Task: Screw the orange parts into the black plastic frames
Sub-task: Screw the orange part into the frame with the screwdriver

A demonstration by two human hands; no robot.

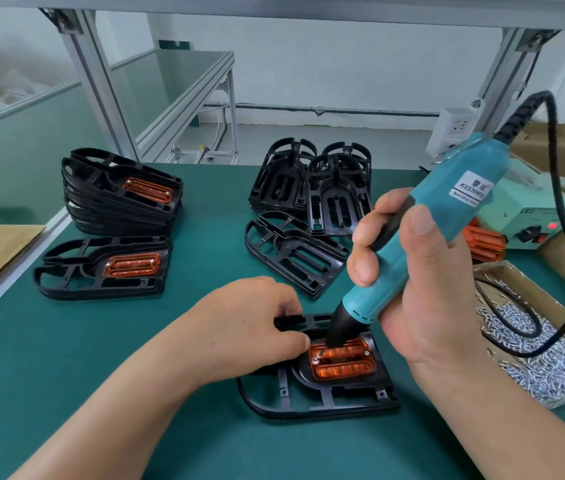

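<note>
- left hand (250, 327) grips black frame (347, 389) at far edge, thumb touching left end of orange part (343, 363).
- orange part sits in frame, long axis l-r; screw (316, 357) at its left end.
- right hand (423, 289) wrapped round screwdriver (430, 237), tilted down-left, tip on that screw.

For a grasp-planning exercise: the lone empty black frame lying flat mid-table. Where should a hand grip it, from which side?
I'd take the empty frame by its rounded left end, from the near left: open loops leave a thin rim to pinch, and the frame pile crowds the far side.
</note>
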